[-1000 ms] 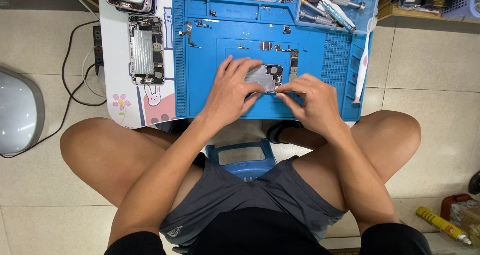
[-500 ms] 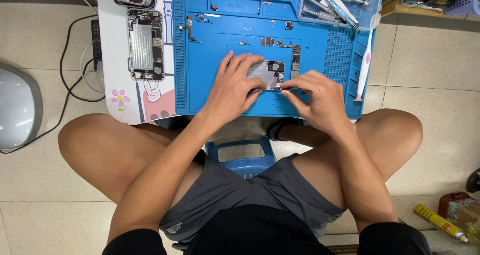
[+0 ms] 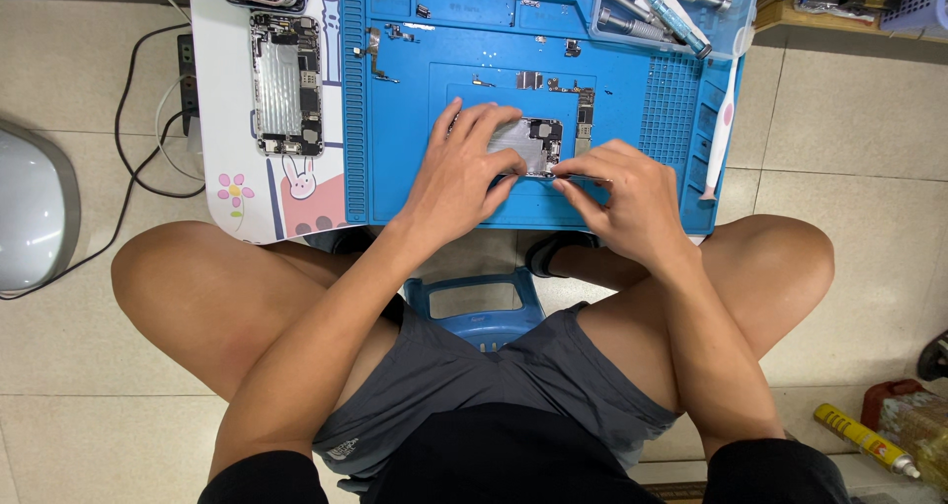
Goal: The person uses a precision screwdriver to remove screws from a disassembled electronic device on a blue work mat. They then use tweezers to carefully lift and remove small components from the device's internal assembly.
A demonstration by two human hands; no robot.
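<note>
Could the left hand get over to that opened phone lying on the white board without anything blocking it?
Probably yes: the left hand rests on the metal part, and only flat blue mat lies between it and the opened phone.

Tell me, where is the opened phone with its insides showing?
The opened phone lies on the white mat, left of the blue repair mat and beyond the left hand.

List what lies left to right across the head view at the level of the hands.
Grey domed object → black cables → opened phone chassis → left hand → metal phone part → right hand → white toothbrush.
</note>
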